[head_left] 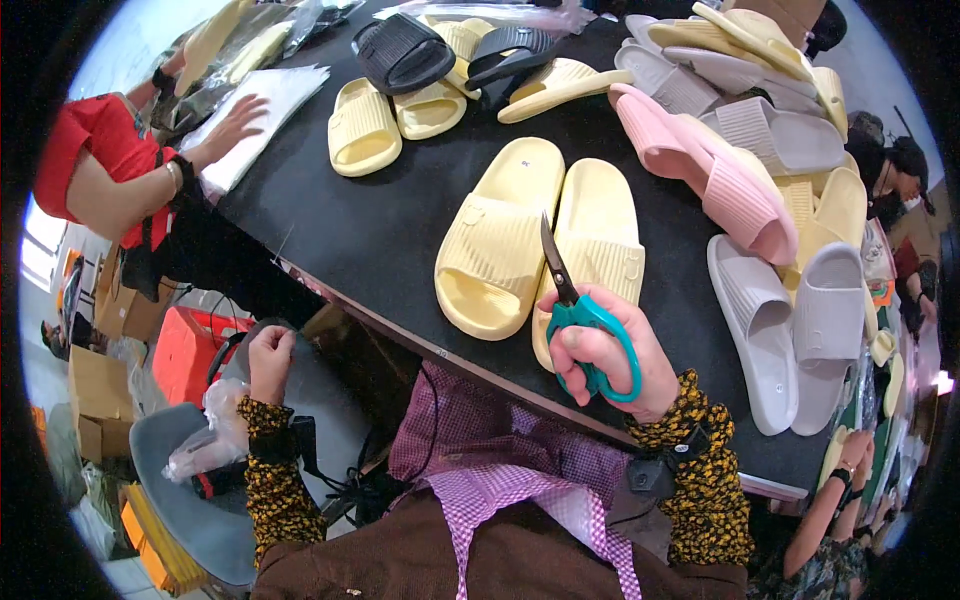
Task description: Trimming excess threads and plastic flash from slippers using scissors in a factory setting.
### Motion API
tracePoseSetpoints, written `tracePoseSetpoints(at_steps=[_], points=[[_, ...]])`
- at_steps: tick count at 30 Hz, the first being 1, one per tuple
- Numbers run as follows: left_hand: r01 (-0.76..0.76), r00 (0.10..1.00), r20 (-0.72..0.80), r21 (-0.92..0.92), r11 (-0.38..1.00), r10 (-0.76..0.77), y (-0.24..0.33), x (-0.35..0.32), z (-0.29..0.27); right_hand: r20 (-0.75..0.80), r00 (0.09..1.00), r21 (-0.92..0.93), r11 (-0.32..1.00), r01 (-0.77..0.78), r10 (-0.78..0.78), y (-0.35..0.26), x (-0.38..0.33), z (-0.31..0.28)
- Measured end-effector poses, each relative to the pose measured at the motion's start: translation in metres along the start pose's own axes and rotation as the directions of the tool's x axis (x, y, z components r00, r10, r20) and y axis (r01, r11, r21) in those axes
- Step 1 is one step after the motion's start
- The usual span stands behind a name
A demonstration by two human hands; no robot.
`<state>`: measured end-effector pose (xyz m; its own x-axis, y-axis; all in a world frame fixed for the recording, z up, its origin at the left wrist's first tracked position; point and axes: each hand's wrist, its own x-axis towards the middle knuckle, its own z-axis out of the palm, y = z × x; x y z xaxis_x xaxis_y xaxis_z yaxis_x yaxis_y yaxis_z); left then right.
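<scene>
My right hand [625, 350] is closed round the teal handles of a pair of scissors [562, 268], whose dark blades point away from me. Under and beyond the blades lies a pair of pale yellow slides: the left slide [490, 250] shows whole, while the right slide [600, 215] is partly covered by my hand and the scissors. Off the table's near edge, above a grey chair, my left hand [270, 360] is held with its fingers curled in. Nothing shows in that hand, though the inside of the curl is hidden.
On the black table [340, 240], yellow and black slides [405, 52] lie at the back. Pink slides [700, 165] and grey slides [755, 330] crowd the right side. A person in red reaches over white plastic sheets [270, 110] at left. The grey chair [180, 500] holds a clear bag.
</scene>
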<state>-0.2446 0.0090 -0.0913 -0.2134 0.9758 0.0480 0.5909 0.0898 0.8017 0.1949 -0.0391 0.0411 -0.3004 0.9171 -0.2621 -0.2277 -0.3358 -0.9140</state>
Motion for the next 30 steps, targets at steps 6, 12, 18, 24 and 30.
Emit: tracePoseSetpoints(at_steps=[6,12,18,24,30], points=[[0.092,0.996,-0.027,0.129,0.987,-0.089,-0.006,0.003,0.005,-0.008,0.998,0.012,0.998,0.056,-0.056,-0.007,0.002,0.000],[-0.205,0.949,-0.258,-0.059,0.977,0.184,0.073,-0.003,0.020,-0.031,0.998,0.027,0.999,0.046,-0.046,-0.007,-0.006,-0.001],[-0.536,0.841,-0.127,-0.072,0.841,0.526,0.185,-0.005,0.053,-0.152,0.981,0.019,0.992,0.126,-0.122,-0.009,-0.007,-0.002],[-0.819,0.556,0.138,-0.079,0.569,0.820,0.248,-0.001,0.116,-0.245,0.933,0.034,0.960,0.279,-0.263,-0.017,-0.009,-0.010],[-0.942,0.333,0.391,0.089,0.324,0.858,0.273,0.007,0.163,-0.276,0.919,0.076,0.947,0.314,-0.282,-0.019,-0.012,-0.017]])
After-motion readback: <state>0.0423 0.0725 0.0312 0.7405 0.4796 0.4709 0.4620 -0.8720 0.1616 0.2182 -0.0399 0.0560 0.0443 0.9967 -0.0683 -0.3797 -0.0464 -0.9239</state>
